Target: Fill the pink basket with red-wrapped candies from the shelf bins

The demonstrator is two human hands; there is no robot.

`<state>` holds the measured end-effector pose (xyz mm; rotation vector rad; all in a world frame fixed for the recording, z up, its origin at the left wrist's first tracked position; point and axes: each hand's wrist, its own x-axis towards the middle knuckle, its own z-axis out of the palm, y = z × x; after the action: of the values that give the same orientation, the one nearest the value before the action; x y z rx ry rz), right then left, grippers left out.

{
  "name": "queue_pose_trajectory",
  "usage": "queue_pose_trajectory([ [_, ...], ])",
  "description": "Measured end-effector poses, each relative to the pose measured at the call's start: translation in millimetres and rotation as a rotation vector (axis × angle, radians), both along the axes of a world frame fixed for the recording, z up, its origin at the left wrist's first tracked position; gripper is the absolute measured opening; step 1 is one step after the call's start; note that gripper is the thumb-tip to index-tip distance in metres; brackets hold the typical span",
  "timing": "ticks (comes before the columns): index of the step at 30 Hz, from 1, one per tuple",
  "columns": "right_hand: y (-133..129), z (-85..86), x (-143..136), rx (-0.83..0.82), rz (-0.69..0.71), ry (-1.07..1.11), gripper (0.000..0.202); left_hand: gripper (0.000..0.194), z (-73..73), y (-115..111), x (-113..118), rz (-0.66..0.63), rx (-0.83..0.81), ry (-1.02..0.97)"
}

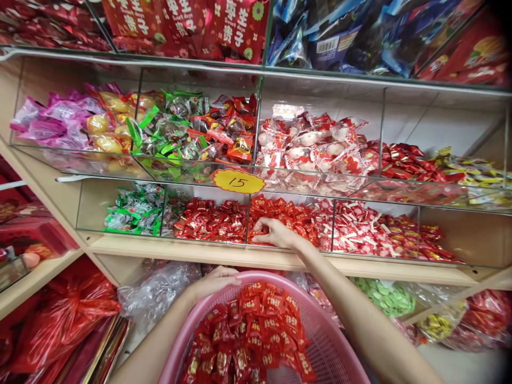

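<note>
A pink plastic basket (332, 330) with a mesh wall is in front of me, holding many small red-wrapped candies (256, 325). My left hand (218, 282) grips its rim at the far left side, with the fingers over the edge. My right hand (276, 233) reaches into a clear shelf bin at the front glass, over loose red candies (288, 213) much like those in the basket. Its fingers are bent, with a gap between thumb and forefinger, and no candy shows in it. A second bin of darker red candies (212, 218) lies just left of this hand.
Green-wrapped sweets (134, 210) and red-and-white candies (360, 226) fill neighbouring bins. A yellow price tag (239, 182) marked 15 hangs above. A wooden shelf edge (160, 249) runs between bins and basket. Plastic bags (164, 290) lie beneath, and a red bag (68, 320) stands at left.
</note>
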<state>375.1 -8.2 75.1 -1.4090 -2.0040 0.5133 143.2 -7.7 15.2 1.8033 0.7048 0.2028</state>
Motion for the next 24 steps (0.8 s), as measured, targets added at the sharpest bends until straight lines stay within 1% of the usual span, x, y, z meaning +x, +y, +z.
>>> queue_pose_trajectory([
  [2,0,3.8,0,-0.015,0.022,-0.062,0.030,0.032,0.7,0,-1,0.004,-0.017,0.002],
  [6,-1,12.2,0,0.007,0.036,-0.218,0.028,0.031,1.0,0,-3,-0.018,-0.007,-0.010],
  [9,-3,14.0,0,0.037,0.031,-0.259,0.025,0.030,-1.2,2,-3,-0.030,-0.014,-0.035],
  [12,-5,12.6,2,0.070,0.010,-0.241,0.023,0.029,-3.6,2,-2,-0.021,-0.030,-0.036],
  [16,-5,9.5,5,0.052,0.001,-0.196,0.022,0.030,-4.8,2,-2,-0.014,-0.029,-0.016],
  [21,-2,5.6,4,0.035,0.008,-0.178,0.023,0.031,-3.7,0,0,-0.026,-0.052,-0.028],
  [24,-4,7.7,2,0.045,-0.006,-0.113,0.024,0.032,-1.9,-1,0,-0.008,-0.032,-0.003],
])
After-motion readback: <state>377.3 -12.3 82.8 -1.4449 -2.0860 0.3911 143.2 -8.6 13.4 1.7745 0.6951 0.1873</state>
